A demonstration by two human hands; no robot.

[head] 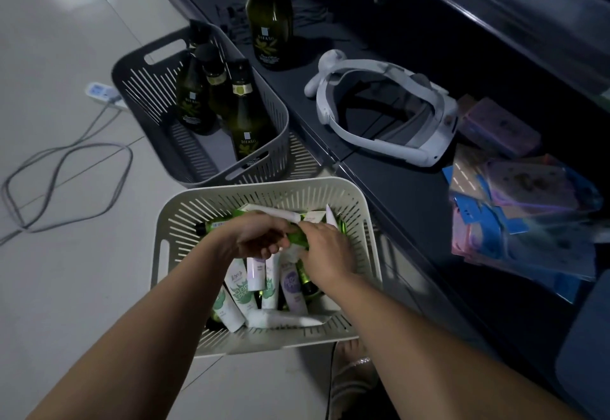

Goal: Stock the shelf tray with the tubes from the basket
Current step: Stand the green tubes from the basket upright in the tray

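Left arm: bare forearm reaches in from lower left, over the near rim of the white basket (pixel 264 185).
Left grip (pixel 260 238): palm down, wrist bent, fingers curled under; clenched on one end of a green tube (pixel 296 238).
Right arm: bare forearm comes in from lower right, crossing the basket's right corner.
Right grip (pixel 326 254): back of hand up, fingers pointing down-left onto the same green tube; fingertips hidden, so can't tell if grasping or only touching.
Hands: nearly meeting over the basket's centre, tube between them.
Tubes (pixel 241 290): white w/ green or purple print, heaped loose inside the white basket, some lying flat, some leaning; a few more green ones at the far end.
White basket: slotted, on the floor, just beside the dark shelf (pixel 412 205).
Grey basket (pixel 132 66): behind the white one, touching or nearly so; holds approx. three dark bottles (pixel 194 99).
Shelf items: one upright bottle (pixel 269 23), a white headset (pixel 379 105), shiny packets (pixel 521 214) at right.
Floor: power strip (pixel 99 92) w/ looped cable (pixel 66 162).
Foot (pixel 356 373): in a sandal, by the basket's near corner.
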